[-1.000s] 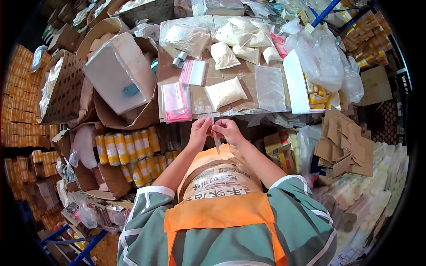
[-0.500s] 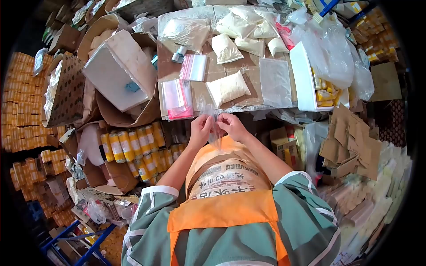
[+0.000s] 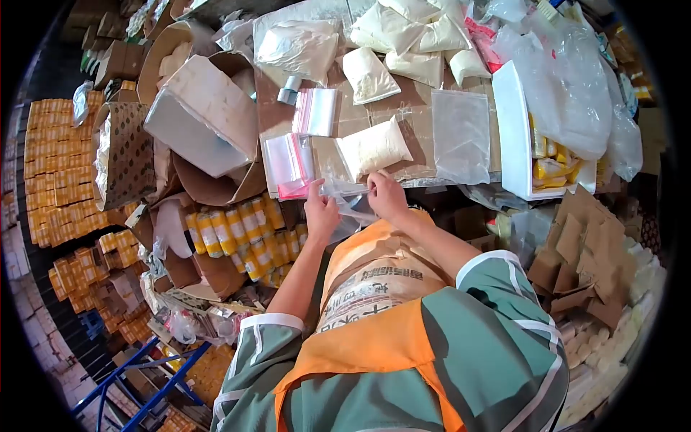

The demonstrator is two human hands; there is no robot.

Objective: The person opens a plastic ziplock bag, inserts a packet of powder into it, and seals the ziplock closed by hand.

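Note:
Between my left hand [image 3: 322,210] and my right hand [image 3: 386,196], a clear plastic bag [image 3: 353,210] is stretched at the table's front edge, its lower part hanging over. The fingers of both hands are closed on its sides. Just beyond my right hand lies a filled bag of pale powder [image 3: 375,148]. Beside my left hand is a stack of empty pink-edged zip bags [image 3: 288,162], with a second stack [image 3: 314,111] behind it. A flat clear bag [image 3: 461,137] lies to the right on the cardboard-covered table [image 3: 345,180].
More powder bags [image 3: 410,36] are piled at the back beside a large powder bag [image 3: 299,49]. A small blue-and-white roll [image 3: 289,90] lies near them. At the right stands a white foam box [image 3: 512,137] with yellow packets; an open foam box [image 3: 205,115] is at left.
My hands have moved apart and forward to the table edge, spreading the clear bag that was pinched between them. The view has shifted and turned slightly.

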